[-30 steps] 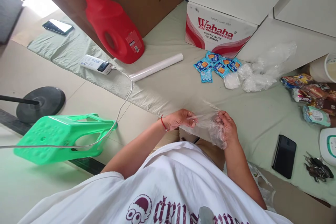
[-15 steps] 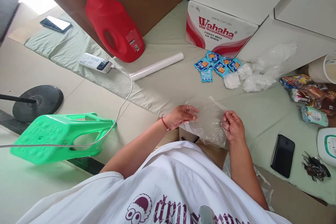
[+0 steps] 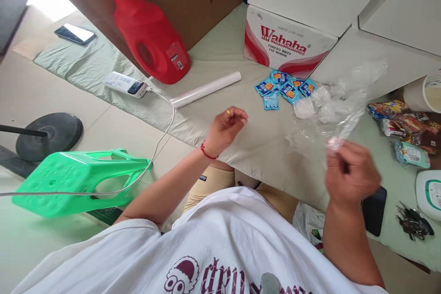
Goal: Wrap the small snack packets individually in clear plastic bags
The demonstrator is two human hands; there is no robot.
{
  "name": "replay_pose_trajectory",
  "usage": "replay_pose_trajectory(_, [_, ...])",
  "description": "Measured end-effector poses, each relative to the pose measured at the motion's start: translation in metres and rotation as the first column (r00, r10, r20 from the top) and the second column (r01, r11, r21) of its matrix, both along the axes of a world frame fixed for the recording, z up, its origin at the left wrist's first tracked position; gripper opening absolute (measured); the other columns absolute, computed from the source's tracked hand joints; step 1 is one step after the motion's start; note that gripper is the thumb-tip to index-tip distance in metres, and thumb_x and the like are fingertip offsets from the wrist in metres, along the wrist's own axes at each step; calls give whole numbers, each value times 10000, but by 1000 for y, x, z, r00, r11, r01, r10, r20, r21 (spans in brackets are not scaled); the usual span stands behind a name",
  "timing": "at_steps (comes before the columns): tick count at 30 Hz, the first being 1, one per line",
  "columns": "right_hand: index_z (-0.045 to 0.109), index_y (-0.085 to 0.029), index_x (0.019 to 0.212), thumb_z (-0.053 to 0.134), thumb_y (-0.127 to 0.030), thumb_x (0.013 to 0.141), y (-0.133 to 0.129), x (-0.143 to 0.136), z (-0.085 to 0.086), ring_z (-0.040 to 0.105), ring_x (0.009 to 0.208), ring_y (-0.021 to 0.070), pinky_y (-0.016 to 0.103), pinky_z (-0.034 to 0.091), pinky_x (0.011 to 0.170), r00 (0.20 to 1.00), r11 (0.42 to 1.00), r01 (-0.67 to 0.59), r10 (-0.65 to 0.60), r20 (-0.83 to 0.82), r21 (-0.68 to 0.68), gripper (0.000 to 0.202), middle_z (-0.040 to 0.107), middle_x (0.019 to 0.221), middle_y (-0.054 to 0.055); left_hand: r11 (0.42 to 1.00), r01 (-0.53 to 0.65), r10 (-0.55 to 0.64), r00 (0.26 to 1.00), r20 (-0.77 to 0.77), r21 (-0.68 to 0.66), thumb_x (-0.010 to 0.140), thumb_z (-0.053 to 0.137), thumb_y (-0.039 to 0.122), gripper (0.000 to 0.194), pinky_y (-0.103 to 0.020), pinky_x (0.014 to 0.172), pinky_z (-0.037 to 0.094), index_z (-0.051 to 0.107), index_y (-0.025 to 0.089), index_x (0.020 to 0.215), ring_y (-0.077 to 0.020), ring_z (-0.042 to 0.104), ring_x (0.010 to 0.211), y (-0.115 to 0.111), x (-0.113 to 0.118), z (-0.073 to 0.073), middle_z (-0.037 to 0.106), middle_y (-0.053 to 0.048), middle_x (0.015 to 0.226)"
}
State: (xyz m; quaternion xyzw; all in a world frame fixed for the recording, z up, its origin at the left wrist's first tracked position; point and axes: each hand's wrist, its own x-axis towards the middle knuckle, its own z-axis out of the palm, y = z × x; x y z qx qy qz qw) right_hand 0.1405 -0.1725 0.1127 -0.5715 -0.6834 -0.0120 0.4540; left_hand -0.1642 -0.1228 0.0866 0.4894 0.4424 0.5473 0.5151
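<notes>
A clear, thin plastic bag hangs from my right hand, which is closed on it and slightly blurred. The bag's loose film spreads forward and to the left, above the tabletop, and its edges are hard to make out. My left hand is held over the front edge of the cloth, well apart from the bag. Its fingers are curled in against the thumb, and I see nothing between them. Beyond the bag lie several blue snack packets and white, plastic-wrapped bundles.
A white roll lies near a red jug. A Wahaha carton stands at the back. Right of me are a black phone, keys and wrapped snacks. A power bank trails a cable past a green stool.
My right hand has swung right and forward, carrying the plastic bag off my lap area. My left hand has let go of the bag, moved slightly left and forward, and curled its fingers.
</notes>
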Motion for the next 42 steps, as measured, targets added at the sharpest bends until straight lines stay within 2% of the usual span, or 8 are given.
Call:
replay_pose_trajectory(7, [759,-296,1192,480,-216,1003,-3,-72,-74,727,907,219,351,536,743,854,751,-187,443,273,-634,346,543,1585,10,968,-247,224,931,-290,-45,960,636,400,203,-292,652,413,623,220,868,-140,499,652,-67,44,-49,596,-7,758])
replay_pose_trajectory(12, [750,-198,1249,494,-166,987,-8,-80,-101,727,855,247,351,529,740,773,680,-130,525,355,-722,368,736,1297,146,932,280,-139,862,-488,229,997,527,339,227,-386,843,504,695,220,902,-231,633,848,-74,57,-36,710,-105,904])
replay_pose_trajectory(15, [785,-134,1167,501,-115,967,-18,-78,-105,727,905,296,391,537,807,729,655,-161,583,358,-738,348,775,1019,187,907,393,-202,720,-664,150,1047,370,324,396,-429,943,512,728,193,941,-274,667,985,-42,65,-45,728,-143,962])
replay_pose_trajectory(22, [657,-253,1430,457,-146,1025,-75,-42,-110,678,1200,305,513,542,1008,715,679,-396,651,256,-618,464,533,1580,133,918,395,-171,407,-898,4,1048,373,317,459,-649,1266,183,638,218,1408,-337,412,1531,9,56,-86,576,-129,1560])
replay_pose_trajectory(29, [740,-320,1310,647,-287,990,-101,18,-54,679,1265,278,460,575,1050,656,369,-689,683,-321,-623,335,744,1311,64,905,422,-100,322,-942,48,1023,489,539,671,-707,1262,-51,437,215,1608,-384,322,1583,-25,42,-102,372,-171,1695])
replay_pose_trajectory(32, [764,-304,1259,638,-335,1002,-68,26,-27,750,1041,233,356,599,891,764,431,-612,541,-353,-664,289,773,1219,64,905,424,-93,283,-955,38,992,499,649,772,-735,1226,-129,402,217,1625,-399,284,1595,-33,43,-103,328,-182,1713])
replay_pose_trajectory(37, [761,-202,1136,534,-477,1017,20,10,-51,658,950,234,394,508,929,993,827,-80,115,29,-557,375,748,1086,117,895,445,-83,222,-971,25,940,525,740,911,-747,1206,-155,353,193,1647,-426,268,1592,-42,37,-104,284,-212,1723])
replay_pose_trajectory(42, [733,-170,1096,778,-441,810,83,-16,-94,560,1107,314,437,443,989,935,703,-7,256,244,-711,397,691,1011,149,892,450,-50,210,-976,51,940,496,765,1000,-753,1214,-142,269,119,1668,-432,295,1582,-50,32,-106,262,-256,1716])
